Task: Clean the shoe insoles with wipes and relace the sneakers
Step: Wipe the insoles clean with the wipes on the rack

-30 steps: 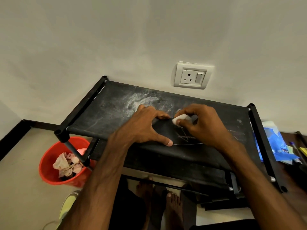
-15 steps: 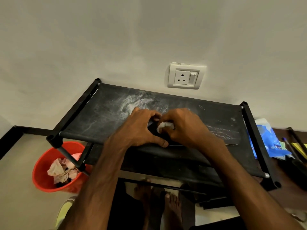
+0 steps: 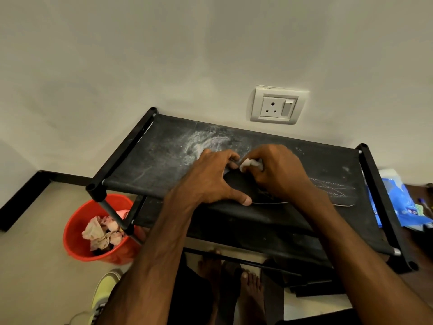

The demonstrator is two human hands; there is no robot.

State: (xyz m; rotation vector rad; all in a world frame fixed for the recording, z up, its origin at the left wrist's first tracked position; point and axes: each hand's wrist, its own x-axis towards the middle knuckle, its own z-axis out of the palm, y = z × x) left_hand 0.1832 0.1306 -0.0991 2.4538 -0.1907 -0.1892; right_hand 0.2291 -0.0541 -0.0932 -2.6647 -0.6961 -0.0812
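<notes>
Now right grip [image 3: 278, 171] pinches wipe [image 3: 248, 163] atop insole [image 3: 335, 191].

We can read no text anywhere: the printing on the blue packet [image 3: 398, 198] at the right edge is too blurred, and the dark marks on the yellow sneaker [image 3: 103, 294] at lower left are too small.

- Flat black shoe insole [image 3: 332, 191]: one end is covered by the left hand [image 3: 210, 181] and right hand [image 3: 278, 174]. Only the stitched end shows.
- Crumpled white wipe [image 3: 248, 163]: mostly buried in the right hand's pinching fingers.
- Blue plastic wipe pack [image 3: 398, 200]: crossed by the black rack side bar [image 3: 378, 198]. Print is blurred and unreadable.
- Yellow-green sneaker [image 3: 103, 292]: cut off by the bottom edge and overlapped by the left forearm.
- Red plastic bucket [image 3: 75, 240]: partly behind a rack leg.
- Small items at the right edge: cut off, unidentifiable.
</notes>
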